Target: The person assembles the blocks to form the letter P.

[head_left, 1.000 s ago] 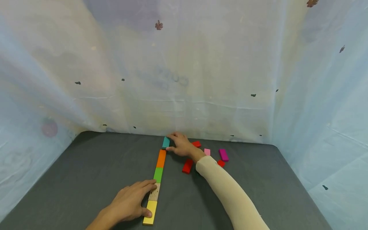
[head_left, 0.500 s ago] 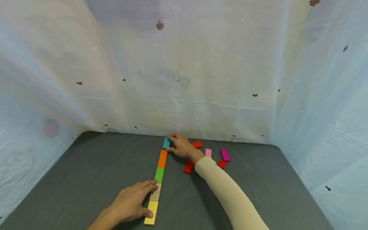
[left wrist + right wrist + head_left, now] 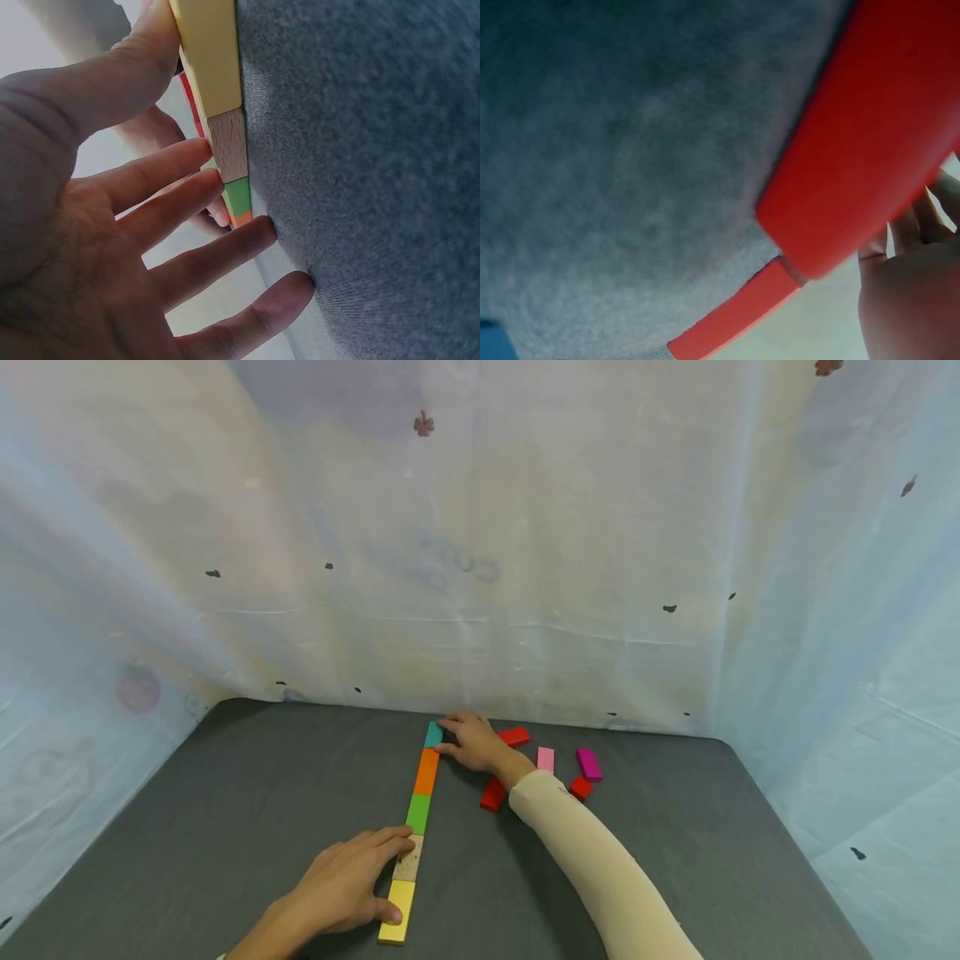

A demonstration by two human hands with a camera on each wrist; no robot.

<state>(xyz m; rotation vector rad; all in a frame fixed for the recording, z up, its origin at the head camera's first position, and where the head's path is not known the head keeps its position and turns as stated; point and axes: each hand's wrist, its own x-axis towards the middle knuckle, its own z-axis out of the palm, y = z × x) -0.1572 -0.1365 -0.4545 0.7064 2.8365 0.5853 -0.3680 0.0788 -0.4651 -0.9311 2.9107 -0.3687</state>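
In the head view, a row of flat blocks runs away from me along the grey surface: yellow (image 3: pixel 399 910), bare wood (image 3: pixel 408 860), green (image 3: pixel 417 814), orange (image 3: pixel 427 772) and teal (image 3: pixel 433 733). My left hand (image 3: pixel 341 885) rests against its near part, thumb on the yellow block and fingertips by the wooden one. The left wrist view has its fingers (image 3: pixel 180 187) loosely spread, two of them touching the wooden block's side. At the far end my right hand (image 3: pixel 476 743) pinches the teal block between thumb and index finger, from its right side.
Right of the row lie loose blocks: a red one (image 3: pixel 492 796) beside the right wrist, another red one (image 3: pixel 516 737), a pink one (image 3: pixel 546 758), a magenta one (image 3: pixel 589 765) and a small red one (image 3: pixel 581 789). A pale curtain (image 3: pixel 480 568) hangs beyond the surface's far edge.
The narrow gap between the teal and orange blocks has closed; they now appear to meet end to end. Both hands keep nearly the same places, while the head view has shifted slightly.
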